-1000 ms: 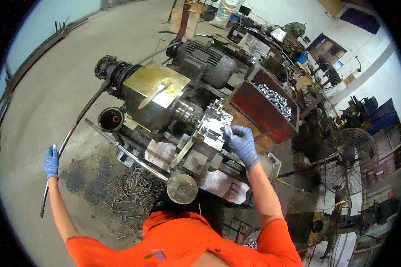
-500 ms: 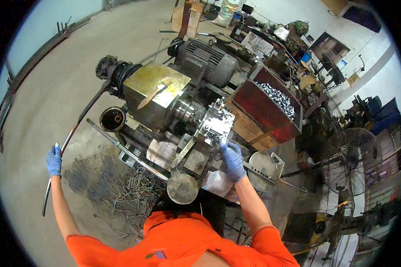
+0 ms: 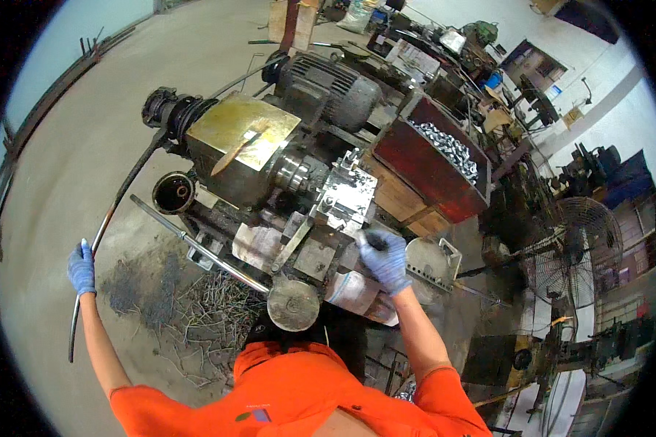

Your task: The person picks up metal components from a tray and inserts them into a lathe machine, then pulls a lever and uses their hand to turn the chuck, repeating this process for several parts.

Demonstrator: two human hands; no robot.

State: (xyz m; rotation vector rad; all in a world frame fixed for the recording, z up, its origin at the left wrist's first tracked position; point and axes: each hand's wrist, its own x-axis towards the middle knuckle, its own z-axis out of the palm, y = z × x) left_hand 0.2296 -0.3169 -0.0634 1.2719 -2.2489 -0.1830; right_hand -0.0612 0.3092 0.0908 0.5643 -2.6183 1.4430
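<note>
My left hand [image 3: 81, 269], in a blue glove, is closed around a long curved lever [image 3: 127, 182] at the left. The lever runs up to the dark hub of a lathe-like machine. Above the machine's front part, my right hand [image 3: 385, 261], also in a blue glove, has its fingers curled. A dark patch shows among them; I cannot tell whether it is a held part or grime. Just beyond that hand is a shiny metal tool block [image 3: 348, 195], apart from the fingertips. The round chuck [image 3: 294, 172] sits to its left.
A brush [image 3: 235, 153] lies on the yellowish machine cover [image 3: 202, 128]. Behind the tool block stands a red bin [image 3: 428, 171] full of small metal parts. An electric motor [image 3: 332, 87] is at the back. Metal scraps [image 3: 215, 313] litter the floor; a fan [image 3: 579, 247] stands at right.
My right hand has drawn back from the tool block's front edge, and its fingers have curled in. My left hand remains on the lever. The whole view has shifted slightly.
</note>
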